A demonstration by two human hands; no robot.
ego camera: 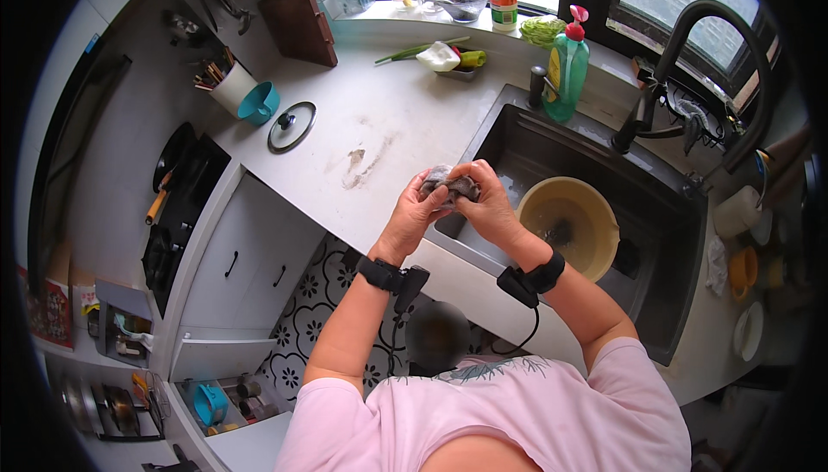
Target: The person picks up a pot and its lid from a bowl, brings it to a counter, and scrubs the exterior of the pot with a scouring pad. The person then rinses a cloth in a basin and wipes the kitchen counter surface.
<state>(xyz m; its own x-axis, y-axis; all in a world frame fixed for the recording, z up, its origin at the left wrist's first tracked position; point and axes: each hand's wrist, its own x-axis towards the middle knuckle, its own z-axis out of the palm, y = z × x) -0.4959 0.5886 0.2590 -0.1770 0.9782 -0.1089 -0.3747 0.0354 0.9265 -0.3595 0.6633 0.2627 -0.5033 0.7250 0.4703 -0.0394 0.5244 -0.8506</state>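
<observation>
A crumpled grey cloth [463,185] is bunched between my two hands, above the front left corner of the dark sink [660,304]. My left hand [414,208] grips its left side, and my right hand [486,199] presses its fingers into the right side. Parts of the cloth are hidden by my fingers. Inside the sink stands a yellowish plastic basin [598,213] with murky water and a dark patch in it. On the white countertop [310,181], left of my hands, are brown smears [356,164].
A glass lid [292,128] and a blue plastic cup [259,104] lie to the left. Behind the sink rise a green soap bottle [566,80] and a black faucet [666,58]. Vegetables [446,58] rest at the back. A drawer [239,401] stands open at lower left.
</observation>
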